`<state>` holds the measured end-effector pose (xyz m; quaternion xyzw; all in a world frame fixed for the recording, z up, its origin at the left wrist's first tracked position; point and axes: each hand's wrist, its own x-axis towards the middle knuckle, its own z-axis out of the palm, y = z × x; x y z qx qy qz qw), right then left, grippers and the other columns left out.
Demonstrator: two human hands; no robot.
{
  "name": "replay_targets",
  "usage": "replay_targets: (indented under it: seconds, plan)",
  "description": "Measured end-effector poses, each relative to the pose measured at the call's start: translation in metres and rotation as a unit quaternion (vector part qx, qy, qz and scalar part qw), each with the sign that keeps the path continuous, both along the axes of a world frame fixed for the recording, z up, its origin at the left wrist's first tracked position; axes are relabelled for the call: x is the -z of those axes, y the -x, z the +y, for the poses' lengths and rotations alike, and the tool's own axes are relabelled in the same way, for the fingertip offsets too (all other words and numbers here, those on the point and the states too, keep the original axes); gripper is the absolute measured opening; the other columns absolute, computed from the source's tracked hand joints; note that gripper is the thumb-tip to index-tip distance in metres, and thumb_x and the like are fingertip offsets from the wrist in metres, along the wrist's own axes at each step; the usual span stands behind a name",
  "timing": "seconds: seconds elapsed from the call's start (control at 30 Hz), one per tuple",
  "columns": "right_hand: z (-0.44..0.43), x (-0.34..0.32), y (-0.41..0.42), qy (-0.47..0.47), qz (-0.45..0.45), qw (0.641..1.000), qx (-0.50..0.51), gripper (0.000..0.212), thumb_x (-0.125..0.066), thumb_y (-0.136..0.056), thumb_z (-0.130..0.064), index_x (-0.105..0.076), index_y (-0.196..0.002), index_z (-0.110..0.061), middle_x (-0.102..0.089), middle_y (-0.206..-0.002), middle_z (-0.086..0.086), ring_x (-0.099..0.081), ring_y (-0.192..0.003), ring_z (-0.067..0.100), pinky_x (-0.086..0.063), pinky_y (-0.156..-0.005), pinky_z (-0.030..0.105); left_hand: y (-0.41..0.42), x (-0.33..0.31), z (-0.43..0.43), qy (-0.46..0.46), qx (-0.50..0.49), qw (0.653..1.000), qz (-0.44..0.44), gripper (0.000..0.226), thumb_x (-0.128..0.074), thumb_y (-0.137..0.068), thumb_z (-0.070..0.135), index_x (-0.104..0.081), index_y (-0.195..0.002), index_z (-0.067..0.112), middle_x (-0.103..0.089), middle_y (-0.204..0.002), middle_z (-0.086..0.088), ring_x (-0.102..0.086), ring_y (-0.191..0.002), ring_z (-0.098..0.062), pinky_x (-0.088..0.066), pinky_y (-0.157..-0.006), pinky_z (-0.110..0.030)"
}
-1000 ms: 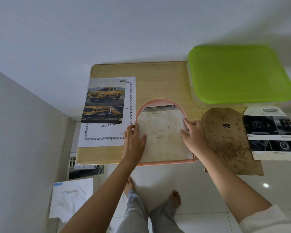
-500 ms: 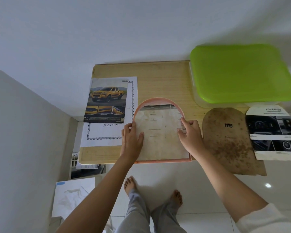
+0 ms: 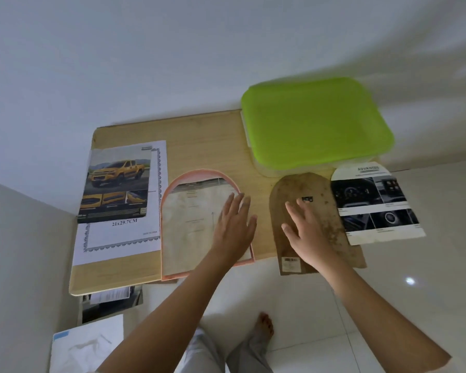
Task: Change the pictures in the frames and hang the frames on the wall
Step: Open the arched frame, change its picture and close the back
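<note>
A pink arched frame [image 3: 191, 174] lies face down on the wooden table [image 3: 213, 135], with a pale printed sheet [image 3: 189, 227] laid inside it. My left hand [image 3: 236, 224] hovers or rests over the frame's right side with fingers straight. To the right, my right hand [image 3: 306, 234] is spread flat on the brown arched backing board [image 3: 323, 195], which juts over the table's front edge. An arch-cut car-interior picture [image 3: 374, 205] lies further right. A yellow pickup picture [image 3: 116, 184] sits on a white bordered sheet [image 3: 121, 238] at the left.
A clear box with a green lid [image 3: 315, 122] stands at the table's back right against the white wall. Papers and a brochure [image 3: 108, 302] lie on the floor under the table's left front. My bare feet [image 3: 264, 325] stand on white tiles below.
Both hands have left the sheet in the frame. My right hand moved right onto the brown backing board; my left hand shifted to the frame's right side. The view swung leftward.
</note>
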<state>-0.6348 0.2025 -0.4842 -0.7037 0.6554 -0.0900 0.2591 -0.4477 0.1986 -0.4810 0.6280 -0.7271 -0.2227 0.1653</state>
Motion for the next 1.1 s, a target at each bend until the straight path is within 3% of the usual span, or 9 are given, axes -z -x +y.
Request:
replay_targets:
  seconds: [0.1, 0.23, 0.33, 0.53, 0.7, 0.83, 0.9, 1.0, 1.1]
  plan:
    - [0.014, 0.005, 0.031, -0.034, 0.044, 0.998, -0.028, 0.064, -0.040, -0.095, -0.043, -0.007, -0.148, -0.027, 0.009, -0.157, 0.002, 0.014, -0.143, 0.018, -0.003, -0.116, 0.040, 0.050, 0.011, -0.006, -0.014, 0.096, 0.995, -0.031, 0.066, -0.015, -0.091, 0.043, -0.028, -0.144, 0.008, -0.024, -0.152, -0.015, -0.010, -0.143, -0.033, -0.017, -0.116, -0.047]
    - [0.026, 0.013, 0.047, -0.060, 0.121, 0.989, -0.064, 0.070, -0.030, -0.096, -0.050, 0.010, -0.147, -0.024, 0.027, -0.152, 0.006, 0.027, -0.139, 0.020, 0.013, -0.110, 0.034, 0.079, 0.024, -0.014, -0.056, 0.133, 0.985, -0.089, 0.057, -0.022, -0.100, 0.038, -0.006, -0.149, 0.014, 0.007, -0.157, -0.007, 0.013, -0.143, -0.025, 0.004, -0.116, -0.039]
    - [0.028, 0.019, 0.046, -0.062, 0.141, 0.985, -0.074, 0.072, -0.029, -0.096, -0.050, 0.012, -0.146, -0.019, 0.029, -0.150, 0.013, 0.029, -0.138, 0.024, 0.016, -0.110, 0.035, 0.077, 0.037, -0.013, -0.060, 0.143, 0.979, -0.134, 0.059, -0.020, -0.100, 0.041, -0.001, -0.149, 0.016, 0.012, -0.156, -0.006, 0.015, -0.143, -0.022, 0.003, -0.116, -0.037]
    - [0.029, 0.025, 0.042, -0.058, 0.143, 0.985, -0.075, 0.074, -0.027, -0.096, -0.050, 0.016, -0.145, -0.015, 0.030, -0.149, 0.016, 0.033, -0.134, 0.026, 0.018, -0.109, 0.038, 0.068, 0.040, -0.004, -0.053, 0.147, 0.976, -0.152, 0.076, 0.005, -0.084, 0.055, 0.001, -0.149, 0.014, 0.013, -0.156, -0.008, 0.021, -0.137, -0.017, 0.001, -0.115, -0.034]
    - [0.028, 0.022, 0.041, -0.060, 0.123, 0.988, -0.070, 0.074, -0.030, -0.096, -0.050, 0.010, -0.147, -0.015, 0.026, -0.151, 0.015, 0.030, -0.136, 0.025, 0.011, -0.115, 0.043, 0.067, 0.033, 0.002, -0.081, 0.128, 0.978, -0.145, 0.066, -0.015, -0.095, 0.047, 0.002, -0.148, 0.011, 0.014, -0.155, -0.009, 0.014, -0.143, -0.022, 0.000, -0.117, -0.035]
    - [0.022, 0.017, 0.054, -0.034, 0.083, 0.996, -0.024, 0.068, -0.030, -0.096, -0.049, -0.001, -0.149, -0.017, 0.012, -0.156, 0.008, 0.013, -0.144, 0.021, 0.000, -0.116, 0.037, 0.073, 0.032, 0.000, -0.074, 0.113, 0.982, -0.135, 0.063, -0.022, -0.099, 0.043, 0.001, -0.148, 0.010, 0.013, -0.156, -0.010, 0.017, -0.142, -0.020, 0.004, -0.117, -0.035]
    - [0.019, 0.016, 0.064, -0.009, 0.092, 0.996, 0.012, 0.068, -0.031, -0.096, -0.047, -0.003, -0.149, -0.016, 0.007, -0.157, 0.008, 0.008, -0.144, 0.022, -0.001, -0.117, 0.037, 0.081, 0.033, -0.004, -0.058, 0.107, 0.983, -0.135, 0.064, -0.019, -0.099, 0.044, 0.000, -0.148, 0.008, 0.012, -0.156, -0.011, 0.023, -0.137, -0.017, 0.008, -0.114, -0.032]
    - [0.012, 0.015, 0.082, 0.002, 0.106, 0.993, 0.057, 0.066, -0.032, -0.097, -0.044, -0.005, -0.149, -0.013, 0.003, -0.157, 0.011, 0.006, -0.144, 0.024, -0.002, -0.117, 0.039, 0.097, 0.036, -0.011, -0.025, 0.125, 0.982, -0.140, 0.076, 0.003, -0.086, 0.053, -0.002, -0.148, 0.008, 0.009, -0.156, -0.012, 0.025, -0.134, -0.019, 0.010, -0.111, -0.032]
    - [0.005, 0.017, 0.098, -0.017, 0.129, 0.988, 0.080, 0.065, -0.030, -0.097, -0.045, -0.006, -0.149, -0.015, 0.003, -0.157, 0.012, 0.005, -0.144, 0.027, -0.004, -0.117, 0.044, 0.110, 0.042, -0.011, -0.020, 0.149, 0.979, -0.134, 0.080, 0.005, -0.084, 0.058, -0.004, -0.148, 0.012, 0.006, -0.156, -0.011, 0.022, -0.136, -0.025, 0.010, -0.111, -0.036]
